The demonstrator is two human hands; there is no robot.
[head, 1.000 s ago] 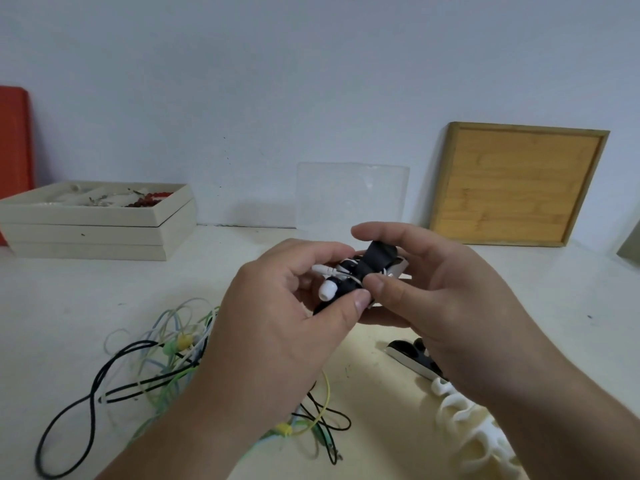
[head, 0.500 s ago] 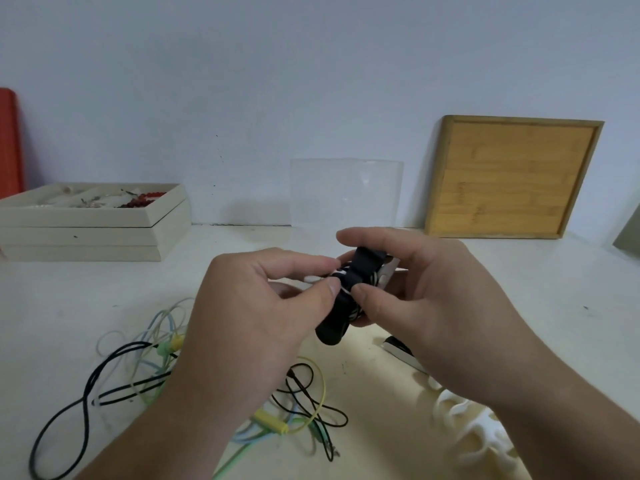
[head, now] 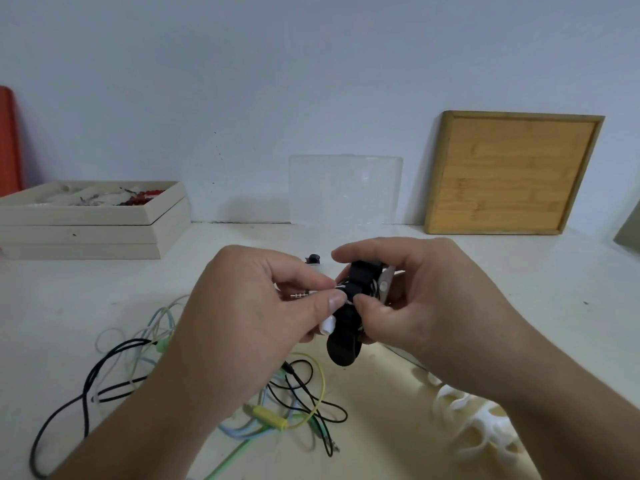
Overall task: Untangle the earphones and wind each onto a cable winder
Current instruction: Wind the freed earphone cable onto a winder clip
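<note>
While the camera looked down over both forearms, the nearest things on the pale table [head: 69,299] were a heap of white cable winders [head: 481,424] at the near right and a tangle of earphones [head: 194,386] at the near left and centre, with black, white, pale blue, green and yellow cords looped across one another. A yellow inline piece [head: 268,415] lay near the middle of that tangle.

Just beyond, held above the table at the centre, was a black cable winder [head: 349,320] with white cord wrapped around its waist. The right hand [head: 426,303] gripped it, thumb and curled fingers closed round its upper part. The left hand [head: 263,317] pinched the white cord end against the winder between thumb and forefinger; a metal jack plug [head: 300,295] stuck out to the left between its fingers, and a white earbud [head: 327,325] showed below the thumb. A small black-tipped white piece [head: 314,259] peeked over the left knuckles; what it was could not be told.

Farther back, a stack of cream trays [head: 86,230] holding small red and silvery items sat at the far left, with a red object [head: 8,140] behind it. A clear panel [head: 346,188] and a wooden tray [head: 512,174] leaned against the wall.
</note>
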